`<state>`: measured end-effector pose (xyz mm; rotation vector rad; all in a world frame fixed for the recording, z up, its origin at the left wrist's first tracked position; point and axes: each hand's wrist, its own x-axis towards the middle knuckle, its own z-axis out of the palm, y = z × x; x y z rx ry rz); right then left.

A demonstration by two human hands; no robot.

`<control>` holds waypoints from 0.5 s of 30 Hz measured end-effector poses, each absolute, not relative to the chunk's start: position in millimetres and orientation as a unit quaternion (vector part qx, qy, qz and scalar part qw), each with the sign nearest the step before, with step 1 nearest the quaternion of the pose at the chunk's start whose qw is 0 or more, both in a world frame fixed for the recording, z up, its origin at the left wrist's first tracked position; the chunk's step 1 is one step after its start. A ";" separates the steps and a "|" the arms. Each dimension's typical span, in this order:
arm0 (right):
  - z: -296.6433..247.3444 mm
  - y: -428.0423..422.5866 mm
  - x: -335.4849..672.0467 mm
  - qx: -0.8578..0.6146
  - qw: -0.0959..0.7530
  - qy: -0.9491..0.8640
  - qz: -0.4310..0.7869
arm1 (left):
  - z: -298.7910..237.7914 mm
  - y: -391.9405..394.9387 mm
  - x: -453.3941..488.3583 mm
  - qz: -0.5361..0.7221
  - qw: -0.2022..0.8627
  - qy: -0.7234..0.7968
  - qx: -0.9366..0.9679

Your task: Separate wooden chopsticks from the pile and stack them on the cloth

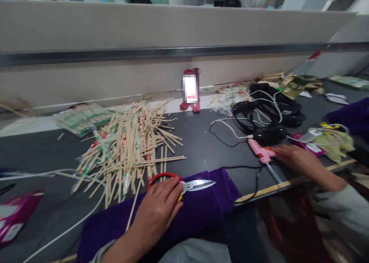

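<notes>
My left hand (160, 205) lies palm down on a purple cloth (198, 213), its fingers resting over the red handles of a pair of scissors (187, 184) whose blades point right. My right hand (291, 157) reaches out to the right and its fingers close on the handle of a pink glue gun (261, 150) lying on the dark table (201, 143). A big heap of wooden sticks (129, 143) spreads just beyond my left hand.
Black cables and a black device (269, 134) lie behind the glue gun. White cord (72, 224) loops at the left by a pink packet (14, 217). A phone on a red stand (190, 90) leans against the beige partition. Wrappers litter the back edge.
</notes>
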<state>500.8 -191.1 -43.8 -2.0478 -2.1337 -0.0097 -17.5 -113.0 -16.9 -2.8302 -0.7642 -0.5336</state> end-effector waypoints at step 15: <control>-55.7 -124.3 432.8 -0.633 0.057 -0.766 -0.095 | -21.9 -142.3 -33.1 -0.232 0.028 -0.337 -0.912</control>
